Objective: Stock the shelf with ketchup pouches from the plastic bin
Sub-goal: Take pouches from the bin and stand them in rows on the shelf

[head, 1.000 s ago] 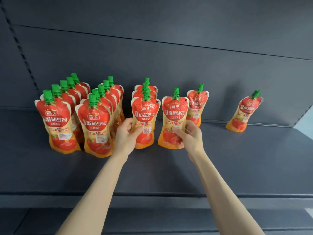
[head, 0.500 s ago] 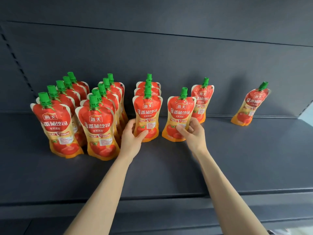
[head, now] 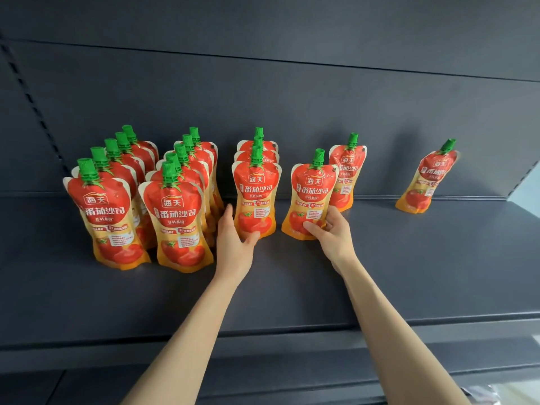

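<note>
Red and orange ketchup pouches with green caps stand on a dark grey shelf [head: 380, 273]. My left hand [head: 233, 238] grips the lower part of the front pouch of the third row [head: 257, 191], upright. My right hand [head: 331, 233] holds the base of another pouch [head: 312, 194], which tilts slightly and stands to the right of that row. Two full rows of several pouches [head: 175, 211] stand on the left. One pouch [head: 346, 171] leans behind my right hand's pouch. A lone pouch [head: 426, 179] leans against the back panel at far right. The plastic bin is out of view.
The shelf's dark back panel [head: 292, 97] rises behind the pouches. A perforated upright strip [head: 32, 103] runs down the left side. The shelf's front lip [head: 292, 340] crosses below my forearms. Bare shelf surface lies between the middle pouches and the far-right pouch.
Both hands pushed their pouches a little deeper onto the shelf. The view has tilted, so the pouches sit higher in frame.
</note>
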Demonstrator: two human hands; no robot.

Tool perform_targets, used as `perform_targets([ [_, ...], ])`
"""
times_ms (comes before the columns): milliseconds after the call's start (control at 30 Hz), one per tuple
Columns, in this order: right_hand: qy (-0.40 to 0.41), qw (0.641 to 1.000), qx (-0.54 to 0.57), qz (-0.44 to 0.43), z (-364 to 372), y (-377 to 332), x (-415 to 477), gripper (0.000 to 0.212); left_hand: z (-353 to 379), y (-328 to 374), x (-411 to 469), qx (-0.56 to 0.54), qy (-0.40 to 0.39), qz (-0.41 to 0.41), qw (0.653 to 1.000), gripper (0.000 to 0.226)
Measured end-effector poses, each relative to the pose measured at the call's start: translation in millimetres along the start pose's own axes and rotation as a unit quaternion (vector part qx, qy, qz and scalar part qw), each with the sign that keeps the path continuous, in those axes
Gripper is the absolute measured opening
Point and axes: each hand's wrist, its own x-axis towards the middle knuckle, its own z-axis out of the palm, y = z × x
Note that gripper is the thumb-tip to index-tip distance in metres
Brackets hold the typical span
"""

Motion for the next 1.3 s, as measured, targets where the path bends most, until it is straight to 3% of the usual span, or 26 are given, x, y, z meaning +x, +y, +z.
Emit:
perform_targets([
  [67,0.008,1.0,-0.002,-0.003,-4,1,-2,0.041,2,6,-19,0.016,0.017,-0.013,1.0,0.073],
  [167,0.022,1.0,-0.01,-0.01,-21,3,-4,0.038,13,15,-41,-0.013,0.042,0.014,0.999,0.052],
  [333,0.069,0.997,-0.015,0.005,-65,8,5,0.033,58,37,-31,-0.052,-0.04,0.033,0.997,0.031],
  [567,0.084,0.996,-0.031,-0.005,-119,20,35,0.031,138,56,26,-0.077,-0.089,0.02,0.993,0.047],
  [767,0.049,0.997,-0.054,-0.028,-147,35,70,0.026,183,63,64,-0.088,-0.087,0.001,0.992,0.069],
  [1000,0.032,0.997,-0.061,-0.043,-149,47,95,0.029,181,49,84,-0.091,-0.083,0.018,0.992,0.034],
  [1300,-0.024,0.995,-0.09,-0.041,-119,43,112,0.035,139,26,92,-0.081,-0.066,0.007,0.994,0.04],
])
